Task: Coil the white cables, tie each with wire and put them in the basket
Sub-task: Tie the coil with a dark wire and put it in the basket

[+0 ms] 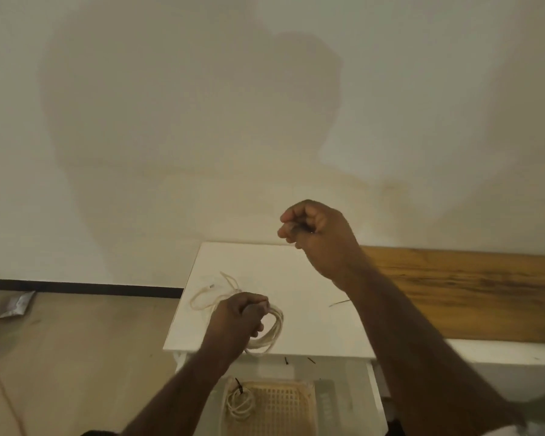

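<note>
Small white table (296, 265) stands against a pale wall; its left edge drops to bare floor, its right edge meets a wooden board (460, 287) lying on a lower white surface. The far half of the tabletop is bare.

Left hand (239, 316) sits over the near part of the tabletop, fingers curled round a coil of white cable (272, 332). The coil lies close to the table's front edge, its lowest loops reaching that edge. A loose loop of the same cable trails back and to the left, ending in a connector (211, 286) well inside the left edge.

Right hand (315, 229) is raised above the table's far right corner, fingers curled tight as if pinching something small and dark; what it holds is too blurred to tell.

A thin dark wire piece (339, 303) lies on the table near the right edge, just beside the right forearm.

Below the front edge: a woven basket (283, 407) on a lower level. Inside it, at the left side, one coiled white cable (239, 404) bound with a dark tie (239, 387). Two short dark bits lie between the table's edge and the basket.
</note>
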